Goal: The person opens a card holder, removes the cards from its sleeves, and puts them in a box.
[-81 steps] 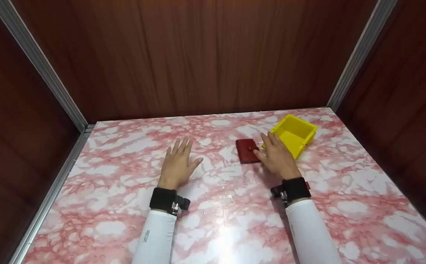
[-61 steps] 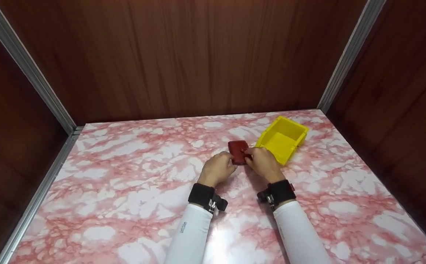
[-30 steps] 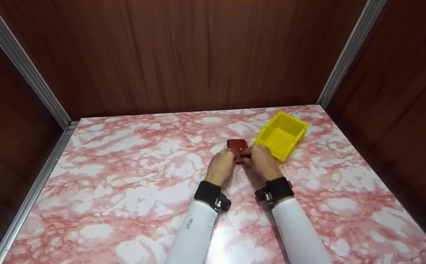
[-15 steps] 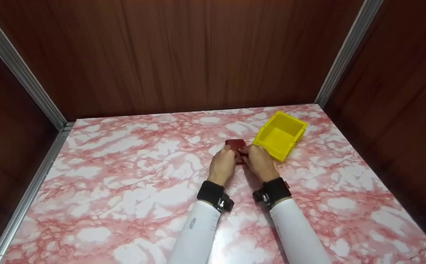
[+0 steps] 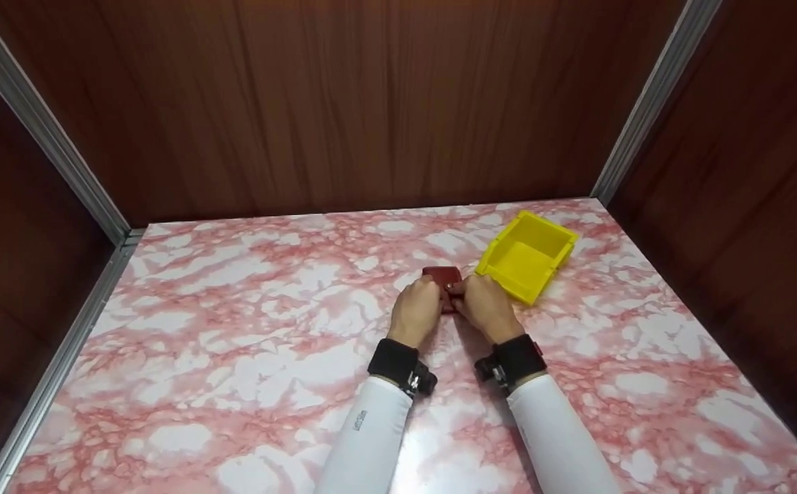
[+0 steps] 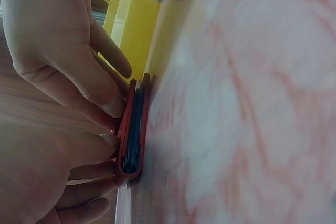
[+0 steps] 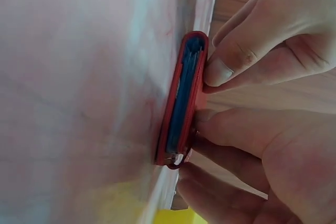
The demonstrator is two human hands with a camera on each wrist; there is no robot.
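Observation:
A red card holder lies flat on the table, with a small snap strap on its right side. Its open edge in the left wrist view shows dark blue sleeves between the covers. My left hand holds it at the left, thumb on the top cover and fingers at the folded spine. From the right, my right hand pinches at the strap by the snap. The right wrist view has the left thumb pressing the red cover, beside the right hand. Whether the snap is fastened I cannot tell.
A yellow bin sits just right and behind the card holder, close to the right hand. The pink marbled table is bounded by a brown wood-look back panel and side panels with metal posts.
Both hands, first spread open and apart, have come together on the card holder with fingers bent. Over the last second they hold nearly the same place, with small finger movements at the strap.

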